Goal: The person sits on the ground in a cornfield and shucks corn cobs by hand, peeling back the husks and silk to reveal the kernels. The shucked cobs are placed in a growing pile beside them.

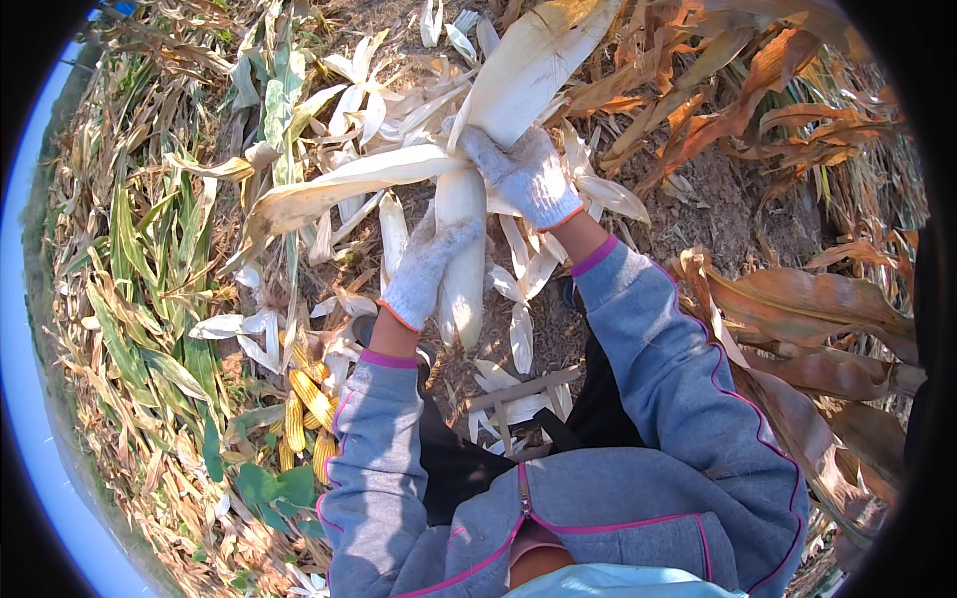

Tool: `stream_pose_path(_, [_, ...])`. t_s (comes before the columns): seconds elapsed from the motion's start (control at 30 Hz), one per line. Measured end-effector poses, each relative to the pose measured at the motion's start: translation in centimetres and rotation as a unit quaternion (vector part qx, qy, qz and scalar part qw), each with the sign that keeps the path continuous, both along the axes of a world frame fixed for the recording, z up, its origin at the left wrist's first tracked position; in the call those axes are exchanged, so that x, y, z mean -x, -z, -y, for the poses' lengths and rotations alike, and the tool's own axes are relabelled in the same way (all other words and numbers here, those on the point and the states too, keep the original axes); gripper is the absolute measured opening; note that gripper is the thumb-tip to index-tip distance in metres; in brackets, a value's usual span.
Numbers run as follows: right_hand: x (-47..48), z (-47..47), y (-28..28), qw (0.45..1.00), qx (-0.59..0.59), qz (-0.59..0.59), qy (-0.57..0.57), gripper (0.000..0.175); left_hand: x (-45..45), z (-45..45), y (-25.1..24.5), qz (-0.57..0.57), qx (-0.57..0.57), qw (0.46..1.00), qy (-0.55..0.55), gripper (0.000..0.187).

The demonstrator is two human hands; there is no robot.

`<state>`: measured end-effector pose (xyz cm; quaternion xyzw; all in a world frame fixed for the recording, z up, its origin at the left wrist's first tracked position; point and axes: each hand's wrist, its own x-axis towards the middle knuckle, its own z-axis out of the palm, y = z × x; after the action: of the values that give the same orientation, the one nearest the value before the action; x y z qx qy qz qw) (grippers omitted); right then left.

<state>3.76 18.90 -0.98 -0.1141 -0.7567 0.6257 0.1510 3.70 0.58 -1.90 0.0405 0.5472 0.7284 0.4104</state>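
Both of my hands wear white knit gloves with orange cuffs. My left hand (434, 261) is wrapped around an ear of corn (465, 254) still covered by pale inner husk, its narrow end towards me. At the ear's far end, my right hand (523, 168) grips husk, and a broad cream husk leaf (516, 75) stands up beyond it. Another long husk leaf (344, 183) is folded out to the left from the same end. The fingertips of my right hand are partly hidden behind the husk.
Husked yellow corn ears (308, 396) lie in a pile at the lower left. Torn pale husks (362, 93) litter the soil ahead. A wooden frame (523, 392) is between the legs. Dry corn leaves (815, 306) crowd the right side; greener stalks (134, 247) lie to the left.
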Motion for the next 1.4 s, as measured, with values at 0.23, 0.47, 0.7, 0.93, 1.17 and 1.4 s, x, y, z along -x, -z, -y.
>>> stream_pose_path(0.23, [-0.4, 0.7, -1.0, 0.974, -0.183, -0.129, 0.033, 0.035, -0.3, -0.1, -0.4, 0.037, 0.02, 0.999, -0.012, 0.034])
stream_pose_path(0.47, [0.6, 1.6, 0.7, 0.991, 0.085, -0.073, 0.075, 0.031, -1.3, -0.8, 0.5, 0.091, -0.039, 0.995, -0.002, 0.034])
stream_pose_path(0.7, [1.2, 2.2, 0.9, 0.927, 0.352, -0.094, 0.086, 0.029, -1.9, -1.2, -0.2, 0.181, -0.099, 0.978, 0.021, 0.036])
stream_pose_path(0.93, [1.9, 0.7, 1.0, 0.798, 0.596, -0.066, 0.061, 0.025, -3.5, -1.3, -0.9, 0.181, -0.129, 0.972, -0.074, 0.051])
stream_pose_path(1.17, [1.9, 0.3, 2.2, 0.706, 0.693, -0.098, 0.11, 0.025, -3.3, -1.3, 0.2, 0.228, -0.208, 0.951, -0.014, 0.054])
stream_pose_path(1.4, [1.7, -6.6, 3.8, 0.621, 0.733, -0.277, 0.035, 0.019, -5.1, -0.5, -2.0, 0.243, -0.226, 0.94, -0.078, 0.051])
